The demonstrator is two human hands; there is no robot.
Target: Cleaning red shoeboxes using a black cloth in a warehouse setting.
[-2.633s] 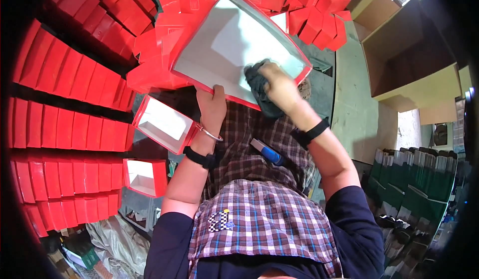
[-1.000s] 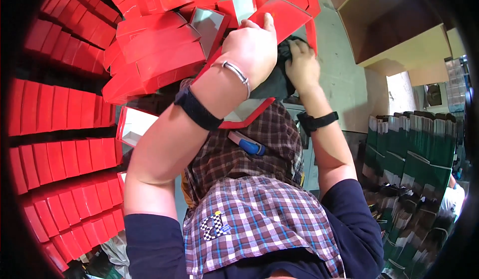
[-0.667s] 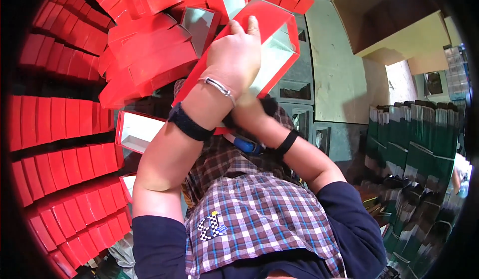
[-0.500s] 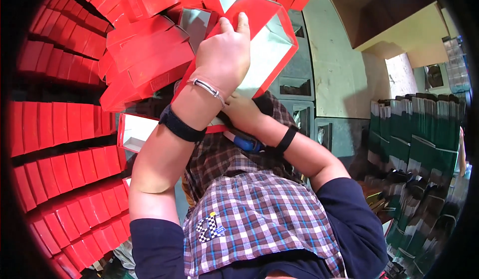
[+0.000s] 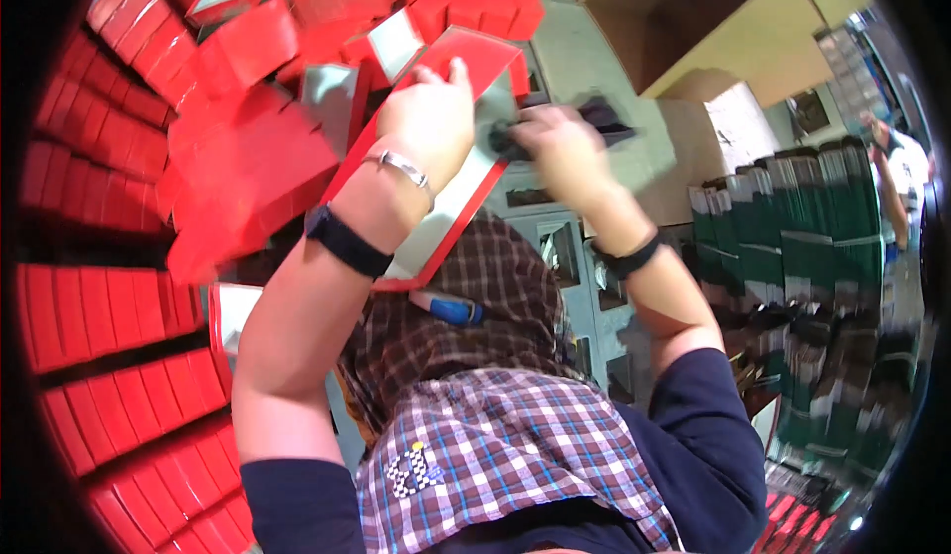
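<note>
My left hand [image 5: 426,118] grips a long red box [image 5: 451,193] by its far left side. The box is open toward me and shows a white inside; it lies tilted above my lap. Over its right edge is my right hand [image 5: 570,158], smeared by motion, with its fingers closed on a dark cloth [image 5: 606,120]. One part of this cloth shows inside the box and another sticks out past the hand. Across my lap lies a blue-and-white object [image 5: 451,306], partly hidden by the apron [image 5: 525,435].
Loose red boxes [image 5: 248,168] are heaped at the far left, beside rows of stacked red boxes [image 5: 109,316]. Bundled green-and-white stacks [image 5: 792,217] stand at right. A large cardboard box [image 5: 743,39] is at the far right, near a grey-green surface [image 5: 589,69]. Another person [image 5: 901,173] appears at the right edge.
My right hand has moved from the near end of the box up and away to its right edge, bringing the dark cloth. My left hand keeps its hold on the box.
</note>
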